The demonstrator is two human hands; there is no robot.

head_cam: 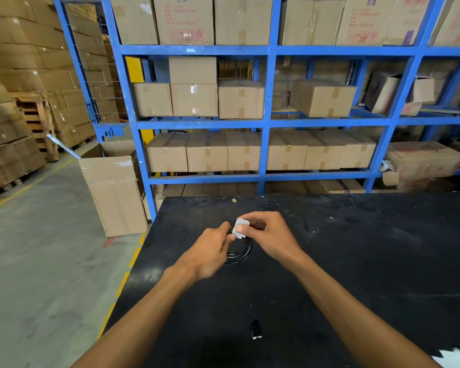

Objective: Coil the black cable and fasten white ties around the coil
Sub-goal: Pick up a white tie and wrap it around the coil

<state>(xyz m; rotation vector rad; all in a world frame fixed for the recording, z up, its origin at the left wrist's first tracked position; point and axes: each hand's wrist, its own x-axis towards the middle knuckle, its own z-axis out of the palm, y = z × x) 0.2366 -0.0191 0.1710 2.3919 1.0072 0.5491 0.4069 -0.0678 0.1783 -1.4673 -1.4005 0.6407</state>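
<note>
A thin, glossy black cable [241,251], wound into a round coil of several loops, is held just above a matte black table [356,261]. The coil's left side is gripped by the left hand [210,252], fingers curled around it. A small white tie [241,227], flat and papery, is pinched at the coil's top between the thumb and fingers of the right hand [268,235]. Behind the scuffed table, taped cardboard boxes [207,151] are stacked on blue metal shelves [267,123] over a grey concrete floor [45,256].
</note>
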